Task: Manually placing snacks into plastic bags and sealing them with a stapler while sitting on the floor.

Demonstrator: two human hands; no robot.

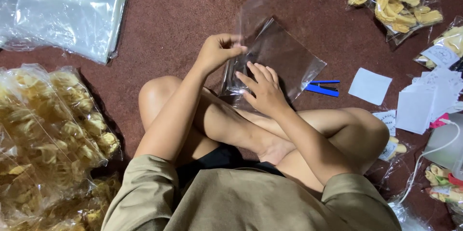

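1. Left hand [218,50] pinching the top edge of a clear plastic bag [277,57], fingers closed on the film.
2. Right hand [263,88] open, flat on the bag's lower part, over the shins above the maroon carpet [178,14].
3. Best kept: pinch firm, flat hand steady, film taut so the layers part cleanly.
4. Blue stapler [322,87] just beside.

Warm, moderately dim indoor light falls from above onto a maroon carpet [183,14], leaving soft shadows beneath the legs and beside the large bags of snacks [53,129]. Glare streaks the stack of clear plastic bags [67,14] at upper left and the clear bag [279,57] at centre. Focus is fairly sharp throughout; the frame's corners soften slightly.
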